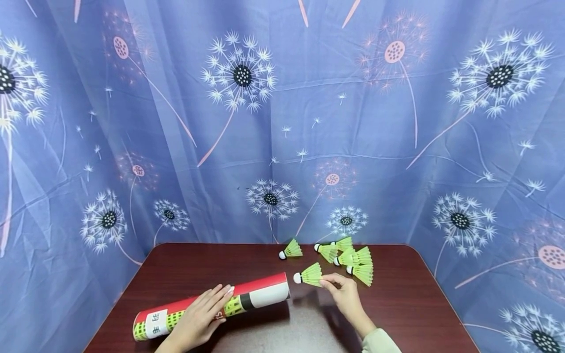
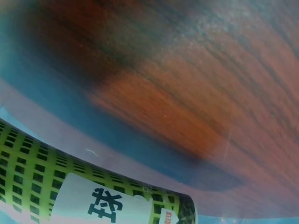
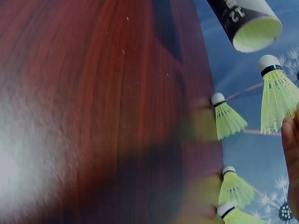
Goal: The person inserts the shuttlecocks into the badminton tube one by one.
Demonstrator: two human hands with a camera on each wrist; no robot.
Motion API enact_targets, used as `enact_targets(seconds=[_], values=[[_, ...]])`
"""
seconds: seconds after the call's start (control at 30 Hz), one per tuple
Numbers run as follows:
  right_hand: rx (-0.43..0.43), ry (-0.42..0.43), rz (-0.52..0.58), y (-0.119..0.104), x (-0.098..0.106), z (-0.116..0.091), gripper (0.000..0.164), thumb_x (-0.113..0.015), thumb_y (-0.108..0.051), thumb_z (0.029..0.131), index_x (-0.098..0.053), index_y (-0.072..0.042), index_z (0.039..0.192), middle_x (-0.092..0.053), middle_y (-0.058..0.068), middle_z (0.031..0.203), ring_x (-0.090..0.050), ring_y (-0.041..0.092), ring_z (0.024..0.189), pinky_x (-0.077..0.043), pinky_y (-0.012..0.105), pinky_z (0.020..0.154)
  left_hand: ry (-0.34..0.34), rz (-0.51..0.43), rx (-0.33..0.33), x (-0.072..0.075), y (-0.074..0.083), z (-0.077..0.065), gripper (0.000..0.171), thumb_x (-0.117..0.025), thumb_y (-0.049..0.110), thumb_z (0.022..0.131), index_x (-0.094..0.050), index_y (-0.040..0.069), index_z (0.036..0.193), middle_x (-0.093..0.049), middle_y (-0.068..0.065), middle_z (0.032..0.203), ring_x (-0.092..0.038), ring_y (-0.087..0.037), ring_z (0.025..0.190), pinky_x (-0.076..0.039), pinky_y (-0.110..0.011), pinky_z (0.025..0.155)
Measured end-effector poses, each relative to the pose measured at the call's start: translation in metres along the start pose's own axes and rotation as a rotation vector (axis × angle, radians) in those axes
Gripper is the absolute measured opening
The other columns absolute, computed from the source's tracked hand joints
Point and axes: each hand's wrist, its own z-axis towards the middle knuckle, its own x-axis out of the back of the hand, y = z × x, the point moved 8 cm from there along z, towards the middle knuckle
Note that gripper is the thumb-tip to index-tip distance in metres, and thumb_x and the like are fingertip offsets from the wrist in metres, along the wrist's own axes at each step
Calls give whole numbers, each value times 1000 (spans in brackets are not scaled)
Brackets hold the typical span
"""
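Note:
My left hand [image 1: 202, 313] lies over a red, white and yellow-green shuttlecock tube [image 1: 265, 290] and holds it, fingers across the top and thumb at the near side. The tube slants up to the right, its right end raised over a shadow. In the right wrist view, the open mouth of the tube [image 3: 257, 35] shows a pale inside. My right hand [image 1: 346, 298] pinches a yellow-green shuttlecock [image 1: 311, 275] by the edge of its skirt. The white cork points left at the tube's mouth, a small gap apart. Only fingertips of that hand appear in the right wrist view.
One loose shuttlecock [image 1: 292, 250] lies near the table's back edge. Several more shuttlecocks [image 1: 363, 273] lie bunched at the back right. The dark red wooden table [image 1: 415, 304] ends at a blue dandelion-print curtain [image 1: 309, 122].

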Motion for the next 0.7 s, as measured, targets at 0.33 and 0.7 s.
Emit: enact_targets(seconds=[0.33, 0.7], values=[[-28, -69, 48, -10, -24, -5, 11, -74, 11, 72, -73, 4, 80, -71, 15, 75, -66, 14, 67, -53, 21, 57, 15, -12, -10, 0, 2, 2, 55, -57, 34, 96, -52, -5, 134, -48, -18, 142, -49, -37, 126, -18, -33, 117], [55, -168, 53, -26, -42, -8, 10, -72, 11, 75, -72, 6, 83, -70, 17, 77, -66, 21, 67, -54, 23, 58, 9, -14, -9, 1, 5, 4, 55, -54, 35, 97, -51, -5, 135, -48, -18, 142, -49, -37, 126, -18, -33, 117]])
